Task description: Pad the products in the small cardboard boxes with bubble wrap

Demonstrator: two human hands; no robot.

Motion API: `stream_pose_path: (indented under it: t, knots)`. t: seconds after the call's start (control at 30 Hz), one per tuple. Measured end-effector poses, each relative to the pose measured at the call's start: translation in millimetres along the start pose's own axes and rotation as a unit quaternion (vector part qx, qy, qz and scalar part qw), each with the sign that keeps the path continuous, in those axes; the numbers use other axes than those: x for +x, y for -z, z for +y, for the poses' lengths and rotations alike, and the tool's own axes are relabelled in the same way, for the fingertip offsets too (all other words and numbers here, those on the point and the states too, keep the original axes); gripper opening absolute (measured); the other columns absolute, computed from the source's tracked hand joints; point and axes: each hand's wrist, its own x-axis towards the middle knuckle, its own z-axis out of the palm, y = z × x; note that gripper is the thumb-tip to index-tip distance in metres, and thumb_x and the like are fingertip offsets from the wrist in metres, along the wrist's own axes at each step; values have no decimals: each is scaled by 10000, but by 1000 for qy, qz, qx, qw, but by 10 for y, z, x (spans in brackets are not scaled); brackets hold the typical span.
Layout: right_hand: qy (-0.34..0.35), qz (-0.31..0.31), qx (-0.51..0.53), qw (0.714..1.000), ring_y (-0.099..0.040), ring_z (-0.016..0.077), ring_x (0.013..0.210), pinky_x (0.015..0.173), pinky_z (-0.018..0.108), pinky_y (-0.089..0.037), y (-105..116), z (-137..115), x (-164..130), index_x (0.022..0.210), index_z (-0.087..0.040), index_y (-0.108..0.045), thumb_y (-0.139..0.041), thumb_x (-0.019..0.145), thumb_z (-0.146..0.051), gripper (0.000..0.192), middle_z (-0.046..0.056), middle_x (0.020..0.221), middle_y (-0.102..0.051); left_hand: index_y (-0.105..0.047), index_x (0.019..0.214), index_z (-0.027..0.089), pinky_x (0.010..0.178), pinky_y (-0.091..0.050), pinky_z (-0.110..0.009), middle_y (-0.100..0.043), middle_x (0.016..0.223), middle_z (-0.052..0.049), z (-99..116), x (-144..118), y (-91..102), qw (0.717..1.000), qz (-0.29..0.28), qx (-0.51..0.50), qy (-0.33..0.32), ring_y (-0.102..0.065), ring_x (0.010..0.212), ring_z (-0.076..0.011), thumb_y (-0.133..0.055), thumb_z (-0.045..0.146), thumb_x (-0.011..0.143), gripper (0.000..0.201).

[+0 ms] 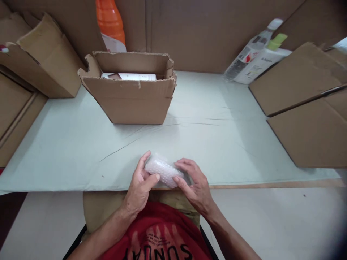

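Observation:
A small roll-shaped bundle of bubble wrap (165,172) lies slantwise between my two hands at the table's front edge. What it may contain is hidden. My left hand (141,184) grips its left end, with the thumb on top and the fingers behind. At the right end, my right hand (196,184) holds it between thumb and fingers. Farther back, an open cardboard box (138,103) stands upright on the pale green tabletop cloth (200,144). Inside that box the top of a white carton (135,77) shows.
An orange bottle (110,23) stands behind the open box. At the back right lean a clear bottle (251,50) and a white bottle with a green cap (262,65). Cardboard boxes line the left (58,61) and right (311,133) sides. Cardboard (195,36) closes off the back.

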Motion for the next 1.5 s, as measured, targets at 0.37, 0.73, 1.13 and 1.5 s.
stream_pose_path:
  t: [0.37, 0.73, 1.13, 1.5]
  knots:
    - [-155, -50, 175, 971, -666, 193, 826, 739, 287, -556, -102, 50, 22, 1108, -208, -702, -713, 861, -461, 354, 60, 969, -725, -574, 1316, 183, 792, -515, -235, -691, 1054, -45, -48, 38, 102, 995, 6, 62, -74, -629, 877, -149, -802, 317, 749, 626]
    - [-17, 6, 99, 995, -677, 173, 743, 614, 253, -547, 568, -476, 881, 1005, -210, -743, -729, 866, -393, 230, 51, 898, -745, -669, 1120, 164, 856, -530, -310, -735, 984, -87, 864, 351, 263, 955, -108, 212, -179, -675, 928, -207, -672, 458, 845, 403]
    - [47, 6, -313, 948, -599, 167, 683, 596, 279, -420, 849, -1349, 2808, 935, -179, -761, -605, 860, -347, 241, 43, 785, -715, -710, 958, 164, 766, -534, -323, -747, 851, -76, 795, 1453, 502, 917, 29, 322, -235, -681, 783, -199, -592, 365, 732, 325]
    - [-47, -147, -551, 820, -655, 213, 850, 666, 282, -421, 399, -1566, 3348, 1019, -199, -785, -599, 842, -272, 267, 96, 963, -759, -734, 970, 197, 771, -544, -301, -780, 876, -56, 774, 1513, 537, 883, 16, 390, -260, -717, 808, -193, -565, 255, 811, 239]
